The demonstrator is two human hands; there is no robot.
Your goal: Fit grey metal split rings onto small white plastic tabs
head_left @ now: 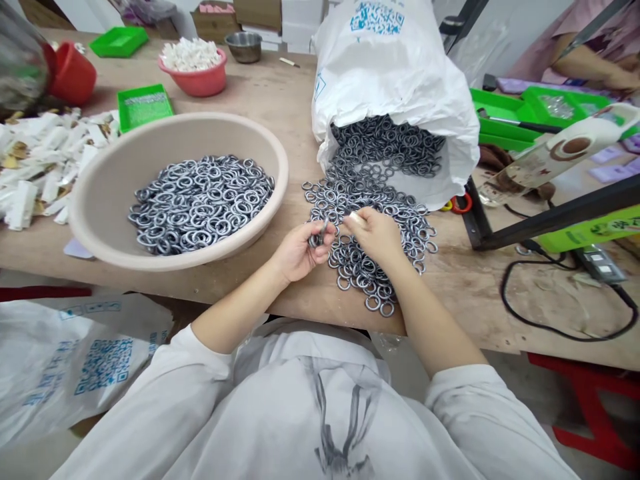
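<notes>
My left hand is closed around a few dark grey metal rings, with one ring raised near its thumb and fingertips. Just to its right, my right hand hovers low over the ring pile, its fingers curled together. Something white shows at its fingertips, either a wrapping or a small piece. What those fingers pinch, if anything, is hidden. The loose pile spills from the mouth of a large white sack lying on its side. A wide beige basin to the left holds many similar rings.
White plastic pieces heap at the far left. Behind the basin are a green tray, a red bowl of white parts and a metal bowl. A black metal frame and a cable lie right. Another person sits back right.
</notes>
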